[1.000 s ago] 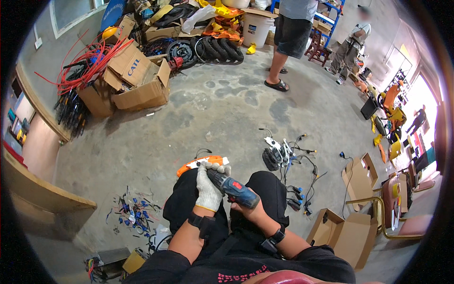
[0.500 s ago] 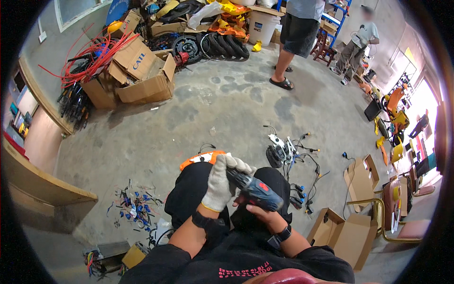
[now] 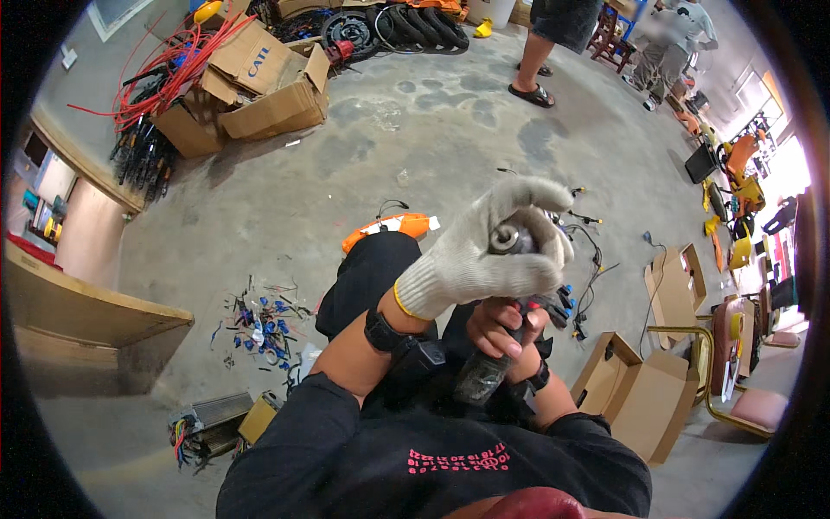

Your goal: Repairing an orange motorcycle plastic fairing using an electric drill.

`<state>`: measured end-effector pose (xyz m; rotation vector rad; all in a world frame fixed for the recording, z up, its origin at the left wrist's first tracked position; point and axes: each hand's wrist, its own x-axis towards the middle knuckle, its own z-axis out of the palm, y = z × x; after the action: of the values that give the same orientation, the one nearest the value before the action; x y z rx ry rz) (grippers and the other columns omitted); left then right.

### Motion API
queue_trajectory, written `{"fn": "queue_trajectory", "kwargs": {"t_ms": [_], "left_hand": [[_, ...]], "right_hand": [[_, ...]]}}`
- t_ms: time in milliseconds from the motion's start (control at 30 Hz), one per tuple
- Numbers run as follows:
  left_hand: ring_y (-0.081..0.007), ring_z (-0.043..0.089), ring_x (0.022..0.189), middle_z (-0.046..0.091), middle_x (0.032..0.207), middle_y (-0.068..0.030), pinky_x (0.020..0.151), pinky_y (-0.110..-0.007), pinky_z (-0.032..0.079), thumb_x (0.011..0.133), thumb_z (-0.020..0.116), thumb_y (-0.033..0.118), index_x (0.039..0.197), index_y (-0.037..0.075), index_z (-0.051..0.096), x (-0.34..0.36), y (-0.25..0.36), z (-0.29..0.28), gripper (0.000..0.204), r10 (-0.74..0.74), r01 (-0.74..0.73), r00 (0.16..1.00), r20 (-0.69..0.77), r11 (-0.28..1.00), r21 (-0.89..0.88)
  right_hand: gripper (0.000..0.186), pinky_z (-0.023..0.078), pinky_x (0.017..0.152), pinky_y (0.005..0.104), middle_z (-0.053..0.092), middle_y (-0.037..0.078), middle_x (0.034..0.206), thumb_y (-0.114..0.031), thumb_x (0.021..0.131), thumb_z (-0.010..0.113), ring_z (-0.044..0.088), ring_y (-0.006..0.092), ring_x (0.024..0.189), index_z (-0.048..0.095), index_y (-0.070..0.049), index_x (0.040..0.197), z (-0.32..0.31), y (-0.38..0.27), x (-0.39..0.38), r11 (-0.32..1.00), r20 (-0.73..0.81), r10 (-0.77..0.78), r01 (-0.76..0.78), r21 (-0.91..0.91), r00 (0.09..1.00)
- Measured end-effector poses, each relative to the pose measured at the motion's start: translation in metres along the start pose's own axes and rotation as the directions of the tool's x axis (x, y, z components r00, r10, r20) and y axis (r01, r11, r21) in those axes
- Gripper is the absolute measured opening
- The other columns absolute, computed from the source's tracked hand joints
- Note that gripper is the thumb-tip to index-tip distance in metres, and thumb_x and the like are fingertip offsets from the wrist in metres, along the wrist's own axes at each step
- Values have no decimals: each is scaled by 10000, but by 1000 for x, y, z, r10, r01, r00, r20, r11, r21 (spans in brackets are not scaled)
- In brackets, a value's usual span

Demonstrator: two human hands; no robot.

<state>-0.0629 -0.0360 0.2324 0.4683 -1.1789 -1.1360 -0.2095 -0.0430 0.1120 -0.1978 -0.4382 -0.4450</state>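
Clock references taken from the drill. Quantities: one cordless power drill (image 3: 506,239), held above the lap, chuck facing up toward the head camera. Two hands at the tool: one left hand (image 3: 471,251) in a white knit glove with yellow cuff edge, one bare right hand (image 3: 501,327). Two black wristbands, one per wrist. One orange-and-white part (image 3: 389,230) at 9 o'clock on the floor, with one short black cable. Two opened cartons: one (image 3: 650,303) at 4 o'clock, one (image 3: 635,406) at 5 o'clock. One heap of blue and black scraps (image 3: 268,329) at 8 o'clock; piece count cannot be told. Two people standing: one between 12 and 1 o'clock, one at 1 o'clock.

Markings: blue printed letters on one brown carton (image 3: 259,67) at 10 o'clock; pinkish-red rows of printing on the black shirt (image 3: 363,432) at 6 o'clock.

Finger positions: left digits bent into a C around the chuck, upper ones above it, lower ones below, tips apart at 2 to 3 o'clock; contact with the chuck cannot be told. Right fingers wrapped around the handle, below the chuck; dark drill base projecting beneath, toward 6 o'clock.
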Motion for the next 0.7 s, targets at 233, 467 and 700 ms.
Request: {"fn": "queue_trajectory", "kwargs": {"t_ms": [233, 467, 700], "left_hand": [[-244, 671, 962, 696, 858, -108, 876, -396, 525, 809, 721, 28, 868, 42, 624, -28, -63, -43, 115, -163, 152, 949, -269, 987, -60], [-191, 654, 698, 665, 753, -119, 629, -318, 535, 846, 642, -32, 745, 63, 533, -18, -76, -36, 176, -68, 20, 865, -496, 995, -102], [-167, 553, 552, 503, 599, -13, 710, -415, 546, 921, 514, 5, 918, 90, 556, -20, -52, -21, 94, 16, -166, 799, -601, 967, -194]], "right_hand": [[553, 444, 603, 306, 590, -15, 847, -195, 839, 600, 546, 107, 540, 444, 3, 1332, -44, 9, -16, 899, -208, 106, -4, 438, 972], [563, 432, 657, 326, 550, -6, 819, -242, 822, 599, 536, 137, 590, 458, 6, 1307, -59, 3, -18, 985, -282, 16, 33, 168, 959], [383, 459, 733, 365, 558, 28, 862, -263, 773, 637, 562, 164, 633, 541, -10, 1044, -52, 4, -21, 980, -325, 19, -81, -180, 946]]}}
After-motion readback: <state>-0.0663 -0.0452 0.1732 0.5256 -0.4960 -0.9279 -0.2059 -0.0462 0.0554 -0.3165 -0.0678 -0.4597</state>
